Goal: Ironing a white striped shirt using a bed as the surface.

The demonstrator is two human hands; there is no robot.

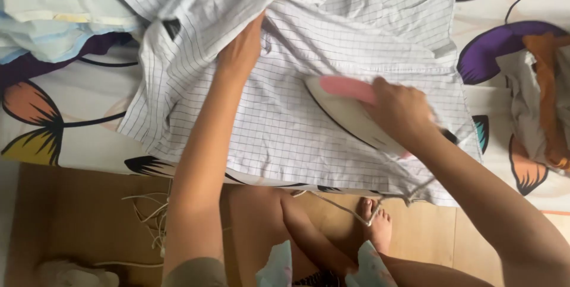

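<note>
Head view looks straight down, and from where I sit I see my right hand (401, 109) clenched around the pink handle of a white clothes iron (350, 112), its pointed nose aimed left across a white checked shirt (285, 127). The shirt lies spread over a bed sheet printed with large leaf shapes (71, 127), which serves as the pressing surface and hangs over the near edge above a wooden floor (77, 216). My left hand (240, 49) is open, fingers flat and pressing down on the cloth well ahead of the iron's nose; I judge it is placed there to hold the fabric taut and still so the soleplate meets a smooth panel. Beyond that hand the shirt is bunched into loose folds. A thin cord (350, 210) trails from the rear of the iron down past the edge, near my bare foot (377, 224). More tangled white cable (151, 216) lies on the floor at left. A pale blue bundle of cloth (53, 20) sits at top left, and a crumpled orange and grey garment (543, 103) rests at the right, both well apart from the iron.
</note>
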